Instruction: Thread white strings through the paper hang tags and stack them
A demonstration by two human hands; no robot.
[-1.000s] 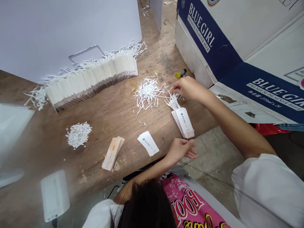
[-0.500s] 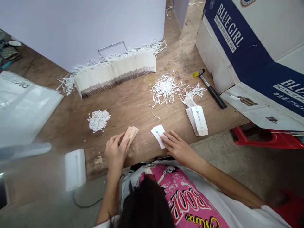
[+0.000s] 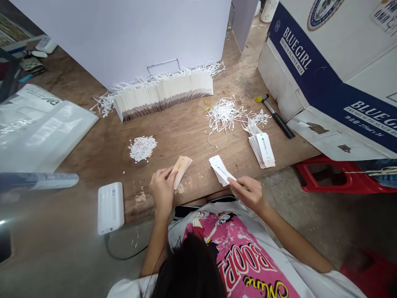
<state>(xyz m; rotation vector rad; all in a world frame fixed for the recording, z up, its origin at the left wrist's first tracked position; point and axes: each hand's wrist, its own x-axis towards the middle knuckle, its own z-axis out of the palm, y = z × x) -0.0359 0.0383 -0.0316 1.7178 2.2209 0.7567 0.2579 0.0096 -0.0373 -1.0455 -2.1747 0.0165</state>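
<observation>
My left hand (image 3: 163,188) is closed on a small stack of tan hang tags (image 3: 182,169) by the table's near edge. To its right, my right hand (image 3: 248,191) pinches the lower end of a white printed hang tag (image 3: 221,167); more white tags lie fanned under it on the table. Further right rests a bundle of strung hang tags (image 3: 264,151), with white strings spreading from its top. A loose heap of white strings (image 3: 225,115) lies behind the white tags. Small white bits (image 3: 142,148) form a pile beyond my left hand.
A long row of strung tags (image 3: 167,96) stands against a pale panel (image 3: 139,37). At right are a hammer (image 3: 279,120), a Blue Girl carton (image 3: 310,78) and a red stool (image 3: 325,176). Plastic bags (image 3: 58,132) and a white power bank (image 3: 111,208) lie left.
My right hand has gone from resting on the white tags to pinching one at its lower end. My left hand still holds the tan stack. The camera view has shifted.
</observation>
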